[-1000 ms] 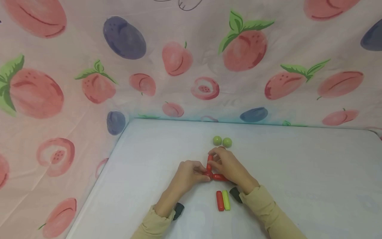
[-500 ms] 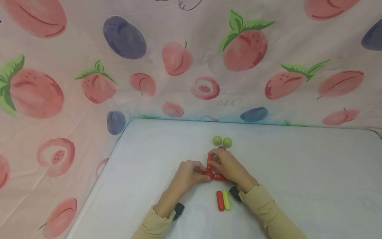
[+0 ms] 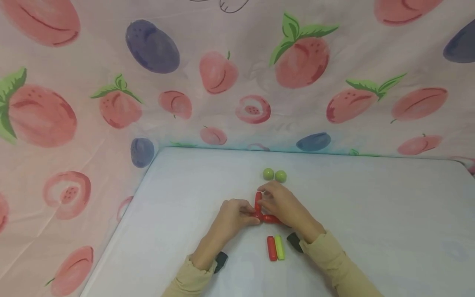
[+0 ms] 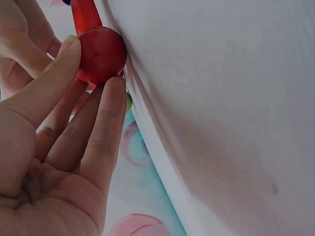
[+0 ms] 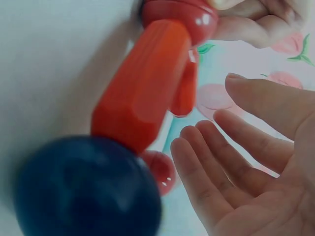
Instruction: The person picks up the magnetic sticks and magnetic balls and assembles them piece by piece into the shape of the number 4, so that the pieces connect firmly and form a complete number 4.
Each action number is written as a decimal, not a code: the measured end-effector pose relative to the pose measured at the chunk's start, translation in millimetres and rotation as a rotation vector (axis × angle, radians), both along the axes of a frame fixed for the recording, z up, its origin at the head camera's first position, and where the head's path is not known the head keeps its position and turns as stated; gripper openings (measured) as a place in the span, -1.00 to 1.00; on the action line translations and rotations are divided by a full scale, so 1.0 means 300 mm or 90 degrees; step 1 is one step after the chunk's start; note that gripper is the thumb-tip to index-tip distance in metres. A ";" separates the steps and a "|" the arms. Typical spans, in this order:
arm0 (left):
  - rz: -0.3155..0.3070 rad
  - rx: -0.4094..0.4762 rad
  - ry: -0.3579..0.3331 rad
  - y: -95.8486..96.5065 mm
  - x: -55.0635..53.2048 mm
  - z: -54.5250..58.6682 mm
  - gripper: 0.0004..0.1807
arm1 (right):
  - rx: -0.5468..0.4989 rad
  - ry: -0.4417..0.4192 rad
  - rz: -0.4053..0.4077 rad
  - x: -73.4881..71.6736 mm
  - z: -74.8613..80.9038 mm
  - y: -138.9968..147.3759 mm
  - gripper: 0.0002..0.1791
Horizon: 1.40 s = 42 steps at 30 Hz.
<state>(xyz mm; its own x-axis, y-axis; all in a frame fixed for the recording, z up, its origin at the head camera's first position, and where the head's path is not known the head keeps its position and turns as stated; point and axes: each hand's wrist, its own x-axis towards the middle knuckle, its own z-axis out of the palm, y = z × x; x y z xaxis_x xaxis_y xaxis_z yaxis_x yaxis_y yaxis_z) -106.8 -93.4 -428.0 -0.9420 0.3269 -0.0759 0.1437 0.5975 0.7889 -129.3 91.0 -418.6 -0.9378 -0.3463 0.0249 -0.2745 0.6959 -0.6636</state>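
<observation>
Two bare hands at work over a white desk [image 3: 371,206]. The left hand [image 3: 231,218] pinches a glossy red ball [image 4: 102,55] between the thumb and the fingertips; the ball lies near the middle of the desk's visible width, just right of the hand. Two red rods meet at this ball: the far-pointing rod [image 3: 258,201] extends toward the far edge, and the right-pointing rod [image 3: 272,219] runs to the right, partly under the right hand [image 3: 283,204]. At the outer end of the right-pointing rod sits a dark blue ball [image 5: 88,189], seen large in the right wrist view. The right hand is spread, its fingers loosely extended and slightly apart, with nothing between thumb and fingertips; it stands just beside the rods, and contact with them cannot be told. A second red ball [image 5: 160,171] lies near its fingertips.

Nearer the person, a loose red rod [image 3: 272,248] and a yellow-green rod [image 3: 280,247] lie side by side, lengthwise. Beyond the right hand, two green balls [image 3: 268,174] form a short row. Each wrist bears a dark device [image 3: 295,242] beside a beige sleeve [image 3: 334,260]. A pink fruit-printed cloth [image 3: 219,33] lines the left and far sides.
</observation>
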 end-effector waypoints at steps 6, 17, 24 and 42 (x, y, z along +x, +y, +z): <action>0.000 -0.007 0.002 -0.002 0.000 0.006 -0.81 | -0.025 0.019 0.020 0.027 0.028 0.011 -0.69; -0.004 -0.002 0.004 0.002 0.004 0.002 -0.82 | 0.000 0.023 0.055 0.079 0.050 0.033 -0.72; -0.003 -0.017 0.014 0.006 0.006 0.005 -0.81 | 0.040 -0.016 0.042 0.116 0.055 0.053 -0.59; -0.009 -0.026 0.019 0.010 0.010 0.017 -0.82 | 0.081 -0.083 0.099 0.209 0.061 0.079 -0.55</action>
<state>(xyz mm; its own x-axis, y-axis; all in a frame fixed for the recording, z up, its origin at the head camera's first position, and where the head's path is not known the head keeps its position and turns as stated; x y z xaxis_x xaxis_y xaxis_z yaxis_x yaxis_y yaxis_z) -103.8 -90.5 -423.0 -0.9393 0.3376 -0.0615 0.1756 0.6268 0.7591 -66.4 114.6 -400.2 -0.8656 -0.4790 -0.1461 -0.3021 0.7321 -0.6106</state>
